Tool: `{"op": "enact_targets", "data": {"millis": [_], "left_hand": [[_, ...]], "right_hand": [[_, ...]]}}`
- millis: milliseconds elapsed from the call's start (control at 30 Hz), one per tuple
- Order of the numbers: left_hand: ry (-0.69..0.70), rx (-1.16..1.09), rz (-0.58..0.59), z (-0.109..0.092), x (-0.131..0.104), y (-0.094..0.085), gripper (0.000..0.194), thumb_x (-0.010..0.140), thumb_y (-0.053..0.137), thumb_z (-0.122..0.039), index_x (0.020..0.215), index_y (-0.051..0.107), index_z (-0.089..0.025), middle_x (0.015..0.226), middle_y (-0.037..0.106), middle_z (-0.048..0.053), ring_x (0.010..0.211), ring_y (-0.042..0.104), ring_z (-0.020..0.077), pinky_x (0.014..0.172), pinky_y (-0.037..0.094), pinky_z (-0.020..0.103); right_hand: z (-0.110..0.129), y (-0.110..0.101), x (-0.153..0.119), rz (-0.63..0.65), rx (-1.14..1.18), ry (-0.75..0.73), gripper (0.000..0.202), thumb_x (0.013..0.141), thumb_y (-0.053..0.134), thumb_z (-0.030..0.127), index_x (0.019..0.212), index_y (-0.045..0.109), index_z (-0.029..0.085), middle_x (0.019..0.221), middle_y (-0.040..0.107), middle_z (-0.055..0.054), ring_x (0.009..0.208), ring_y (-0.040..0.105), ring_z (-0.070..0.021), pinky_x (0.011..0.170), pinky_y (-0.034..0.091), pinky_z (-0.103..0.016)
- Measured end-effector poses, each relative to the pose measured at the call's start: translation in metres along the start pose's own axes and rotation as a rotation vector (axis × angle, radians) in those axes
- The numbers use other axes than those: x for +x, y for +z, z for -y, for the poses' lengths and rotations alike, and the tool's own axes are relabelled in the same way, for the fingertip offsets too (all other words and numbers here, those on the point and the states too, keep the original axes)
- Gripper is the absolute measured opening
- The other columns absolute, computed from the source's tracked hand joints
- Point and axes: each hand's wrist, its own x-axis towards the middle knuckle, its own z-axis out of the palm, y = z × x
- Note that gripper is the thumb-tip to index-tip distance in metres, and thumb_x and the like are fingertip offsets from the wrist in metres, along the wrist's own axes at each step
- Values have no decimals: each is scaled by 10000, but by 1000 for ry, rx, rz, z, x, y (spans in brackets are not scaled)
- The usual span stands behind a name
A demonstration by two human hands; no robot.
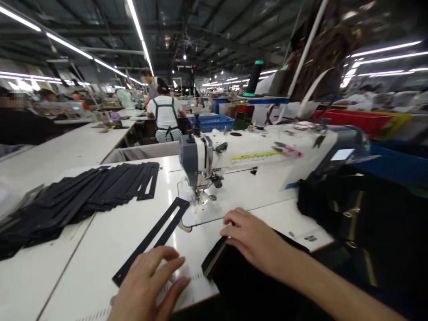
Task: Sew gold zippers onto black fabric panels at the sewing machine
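My right hand (250, 238) pinches the top edge of a black fabric piece (240, 283). A gold-toned zipper (216, 261) runs along that edge, and the piece hangs over the table's front edge. My left hand (150, 283) is held over the table with fingers curled and apart, nothing in them. Beside it lies a single black slotted strip (147, 243), a long flat frame partly hidden by the hand. Just beyond both hands is a white sewing machine (190, 160), its presser foot (201, 197) in front of my right hand.
Many black slotted strips (76, 196) lie overlapped at the left. Thread snips (289, 150) and a yellow measuring tape (256, 155) rest on the machine. Dark fabric with gold zippers (354, 218) is heaped at right. A person in an apron (165, 111) works ahead, near a blue crate (214, 122).
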Motion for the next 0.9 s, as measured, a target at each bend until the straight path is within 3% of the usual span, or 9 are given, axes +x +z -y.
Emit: {"op": "enact_targets", "data": {"millis": [100, 167, 300, 400, 533, 600, 667, 833, 900], "left_hand": [[1, -115, 47, -38, 35, 12, 141, 810, 568, -264, 943, 600, -231, 975, 588, 59, 877, 555, 217, 775, 459, 341], [-47, -139, 185, -53, 57, 22, 141, 755, 641, -247, 882, 596, -203, 964, 576, 59, 874, 535, 231, 782, 439, 378], [-64, -99, 389, -54, 80, 34, 97, 742, 656, -198, 813, 592, -183, 891, 576, 45, 852, 519, 234, 779, 400, 396], [-17, -108, 376, -48, 79, 34, 45, 780, 608, -154, 771, 592, -195, 858, 581, 23, 844, 521, 212, 787, 372, 374], [0, -187, 330, -50, 78, 23, 120, 748, 663, -245, 840, 598, -202, 888, 610, 24, 839, 542, 210, 779, 370, 343], [23, -197, 356, -53, 84, 13, 46, 781, 618, -244, 809, 620, -207, 798, 638, 12, 771, 566, 198, 741, 377, 320], [20, -204, 376, -54, 95, 2, 125, 826, 549, -249, 756, 651, -228, 690, 648, -5, 689, 580, 179, 671, 383, 285], [68, -291, 393, -55, 130, -17, 129, 806, 571, -230, 747, 685, -235, 644, 664, -34, 612, 596, 144, 561, 400, 219], [203, -253, 255, -58, 139, -20, 125, 813, 558, -184, 804, 679, -216, 688, 678, -21, 652, 612, 150, 615, 435, 234]], "right_hand": [[-32, -14, 7, 147, 156, -18, 182, 690, 691, 78, 787, 641, 224, 909, 556, -1, 877, 516, -161, 790, 414, -292], [-42, -13, 6, 162, 256, -1, 202, 679, 705, 76, 794, 643, 230, 913, 541, 11, 879, 511, -145, 798, 414, -272], [-41, -3, -1, 118, 283, 12, 136, 717, 691, 125, 789, 647, 232, 916, 510, 1, 905, 491, -156, 816, 401, -299], [-31, -1, -6, 94, 220, -16, 83, 751, 663, 138, 765, 628, 212, 875, 511, -6, 883, 478, -166, 802, 385, -323], [-13, -11, -12, 47, 127, -92, 72, 823, 533, 105, 787, 559, 161, 846, 534, -32, 823, 472, -170, 772, 385, -324], [-6, -18, -14, 8, 47, -114, 104, 837, 465, 85, 790, 535, 146, 821, 547, -51, 768, 481, -175, 710, 392, -316], [-4, -28, -17, -28, 14, -79, 122, 863, 425, 120, 794, 522, 148, 754, 555, -41, 668, 494, -162, 612, 382, -289], [-18, -73, -24, 168, 217, 155, 172, 816, 581, 364, 843, 544, 198, 739, 603, 12, 657, 559, -138, 583, 411, -227], [-24, -97, -32, 158, 185, 106, 152, 833, 557, 353, 901, 568, 218, 827, 616, -3, 747, 580, -152, 652, 438, -237]]}}
